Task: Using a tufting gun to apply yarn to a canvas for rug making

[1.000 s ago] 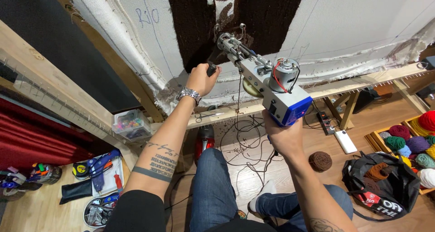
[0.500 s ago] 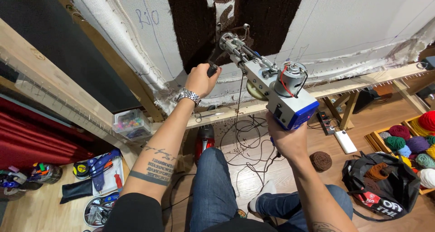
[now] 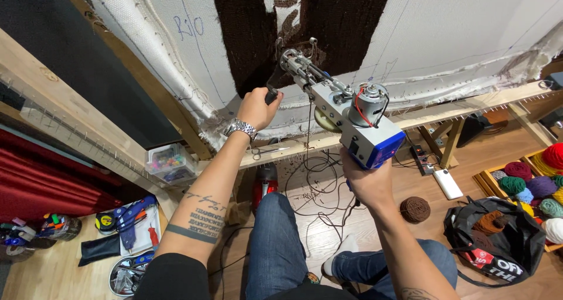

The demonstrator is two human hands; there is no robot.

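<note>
View from above of a seated person working a tufting gun (image 3: 346, 109) against a stretched white cloth (image 3: 457, 36) on a wooden frame (image 3: 446, 109), which fills the top of the picture.

The gun sits in the centre of the frame, tilted, its needle end touching the cloth at the lower edge of a dark brown tufted patch (image 3: 328, 24) at top centre. Its blue and white body carries a bare motor with red wires on top.

The left hand (image 3: 258, 108), with a metal watch at the wrist, is just left of centre, its fingers wrapped fully around the gun's black front handle. The right hand (image 3: 366, 183), just right of centre and lower, is closed in a fist around the rear grip beneath the blue body; the fingertips are hidden, so whether one rests on a trigger cannot be told.

The gun looks rigid, metal and fairly heavy toward the motor end, so a hold on both handles seems the safe one, away from the exposed gear, needle and wires. The cloth looks taut but yielding.

A brown yarn ball (image 3: 415, 209) lies on the wood floor at lower right, near a black bag (image 3: 498, 241). Cables trail between the knees.
</note>
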